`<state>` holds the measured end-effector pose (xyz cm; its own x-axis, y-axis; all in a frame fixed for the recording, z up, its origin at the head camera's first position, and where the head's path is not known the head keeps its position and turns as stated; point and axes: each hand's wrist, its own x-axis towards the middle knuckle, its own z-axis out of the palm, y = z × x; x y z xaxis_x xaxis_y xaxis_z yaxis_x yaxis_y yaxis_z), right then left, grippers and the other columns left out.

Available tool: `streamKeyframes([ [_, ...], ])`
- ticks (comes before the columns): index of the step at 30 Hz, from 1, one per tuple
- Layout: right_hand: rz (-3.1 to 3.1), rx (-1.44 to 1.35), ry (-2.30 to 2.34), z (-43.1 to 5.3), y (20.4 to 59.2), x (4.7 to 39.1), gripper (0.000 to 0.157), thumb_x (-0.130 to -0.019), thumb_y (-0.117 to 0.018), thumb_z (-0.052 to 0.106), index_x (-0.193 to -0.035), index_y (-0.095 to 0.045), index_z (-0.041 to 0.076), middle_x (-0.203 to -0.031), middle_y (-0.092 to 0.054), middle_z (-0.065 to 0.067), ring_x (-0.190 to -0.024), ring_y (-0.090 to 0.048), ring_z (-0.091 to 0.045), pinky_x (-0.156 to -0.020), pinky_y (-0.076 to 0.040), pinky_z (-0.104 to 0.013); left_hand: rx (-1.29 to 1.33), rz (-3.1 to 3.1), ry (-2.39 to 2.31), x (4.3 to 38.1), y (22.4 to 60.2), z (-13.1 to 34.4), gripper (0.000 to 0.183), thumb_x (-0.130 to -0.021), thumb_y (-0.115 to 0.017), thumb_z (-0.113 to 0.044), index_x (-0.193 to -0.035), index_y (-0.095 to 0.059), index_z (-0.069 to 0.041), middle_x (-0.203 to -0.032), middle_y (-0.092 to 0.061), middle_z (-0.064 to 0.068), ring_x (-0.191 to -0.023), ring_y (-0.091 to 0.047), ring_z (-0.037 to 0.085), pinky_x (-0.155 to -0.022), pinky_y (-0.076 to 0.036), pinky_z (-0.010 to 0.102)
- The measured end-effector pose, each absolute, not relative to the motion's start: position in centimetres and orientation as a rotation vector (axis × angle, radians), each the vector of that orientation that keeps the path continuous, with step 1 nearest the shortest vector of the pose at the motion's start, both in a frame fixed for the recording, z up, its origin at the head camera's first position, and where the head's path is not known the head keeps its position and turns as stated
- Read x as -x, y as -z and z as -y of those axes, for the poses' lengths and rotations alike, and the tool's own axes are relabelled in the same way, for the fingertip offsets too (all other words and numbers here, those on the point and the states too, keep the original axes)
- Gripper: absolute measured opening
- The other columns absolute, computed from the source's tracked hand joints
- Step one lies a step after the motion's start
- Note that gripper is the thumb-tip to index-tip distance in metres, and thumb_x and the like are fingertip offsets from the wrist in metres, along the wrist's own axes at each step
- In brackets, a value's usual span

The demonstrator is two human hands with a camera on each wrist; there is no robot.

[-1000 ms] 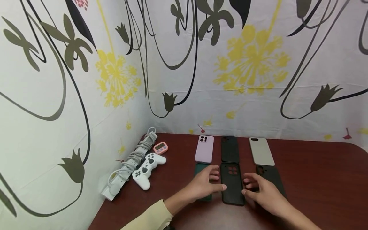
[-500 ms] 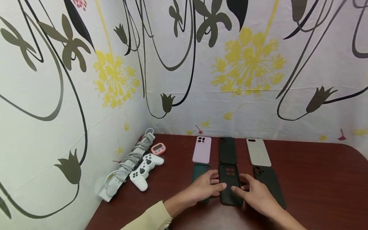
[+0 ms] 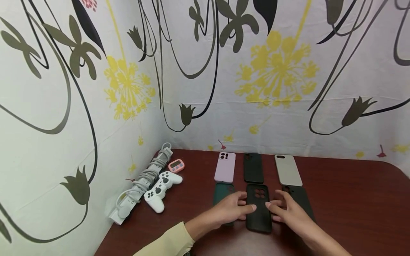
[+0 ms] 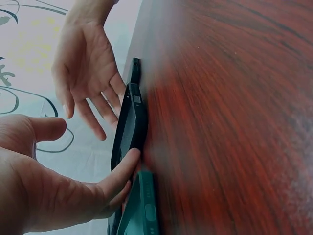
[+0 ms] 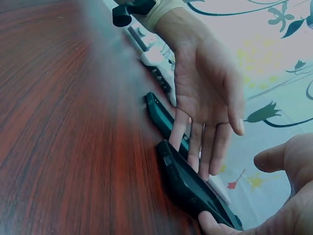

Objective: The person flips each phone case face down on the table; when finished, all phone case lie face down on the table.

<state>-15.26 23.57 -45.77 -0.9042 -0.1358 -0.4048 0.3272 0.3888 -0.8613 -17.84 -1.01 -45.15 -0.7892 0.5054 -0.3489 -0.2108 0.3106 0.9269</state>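
Note:
A black phone case (image 3: 258, 217) with a square camera cutout lies on the table, its hollow side up, between the two hands. The left hand (image 3: 231, 209) is at its left edge; in the left wrist view, straight fingers touch the rim and the thumb stands off it. Along the right edge is the right hand (image 3: 289, 213), with a fingertip against the case's side in the right wrist view and the thumb apart. Partly under the left hand lies a green case (image 3: 223, 193). A dark case (image 3: 299, 199) is partly hidden behind the right hand.
Behind them lie a lilac case (image 3: 225, 168), another black case (image 3: 253, 168) and a pale grey case (image 3: 288, 170) in a row. To the left are a white game controller (image 3: 162, 190), a pink timer (image 3: 176, 166) and a power strip (image 3: 128, 204) wrapped in cable.
The middle front black case has shifted slightly toward the person, leaving a small gap to the case behind. The right hand moved in over it, then back to its right edge.

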Motion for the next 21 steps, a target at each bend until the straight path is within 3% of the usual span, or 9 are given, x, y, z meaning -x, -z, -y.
streamKeyframes([
  [5, -2.145, -0.154, 1.615, -24.7, 45.7, 15.1, 0.097, -0.109, -0.056, 0.048, -0.166, 0.005, -0.002, -0.159, -0.031, -0.041, -0.136, -0.058, -0.046, -0.104, -0.06, -0.049, -0.259, -1.986, -1.517, 17.8, 45.2, 0.6, 0.068, -0.102, -0.072, -0.033, -0.159, -0.045, -0.006, -0.152, -0.057, 0.018, -0.118, -0.072, 0.028, -0.091, -0.066, 0.044],
  [11, -2.095, -0.142, 1.618, -25.8, 45.8, 15.1, 0.096, -0.11, -0.052, 0.051, -0.166, 0.005, -0.004, -0.162, -0.023, -0.041, -0.137, -0.057, -0.043, -0.106, -0.059, -0.05, -0.275, -1.933, -1.555, 17.6, 45.3, 0.1, 0.067, -0.103, -0.072, -0.029, -0.159, -0.041, -0.009, -0.154, -0.053, 0.014, -0.127, -0.065, 0.026, -0.091, -0.066, 0.045],
  [18, -2.08, -0.188, 1.701, -25.7, 45.6, 14.9, 0.086, -0.113, -0.046, 0.048, -0.165, -0.002, -0.005, -0.164, -0.023, -0.039, -0.142, -0.052, -0.046, -0.105, -0.061, -0.047, -0.278, -1.919, -1.553, 17.4, 45.3, -0.2, 0.067, -0.102, -0.072, -0.03, -0.159, -0.041, -0.014, -0.156, -0.051, 0.011, -0.13, -0.061, 0.025, -0.09, -0.066, 0.047],
  [21, -2.058, -0.218, 1.759, -25.7, 45.4, 14.8, 0.083, -0.114, -0.042, 0.048, -0.166, -0.003, -0.003, -0.165, -0.025, -0.037, -0.14, -0.055, -0.041, -0.105, -0.061, -0.046, -0.272, -1.935, -1.542, 17.5, 45.4, -0.4, 0.067, -0.102, -0.073, -0.031, -0.158, -0.042, -0.015, -0.156, -0.051, 0.01, -0.131, -0.06, 0.026, -0.088, -0.066, 0.047],
])
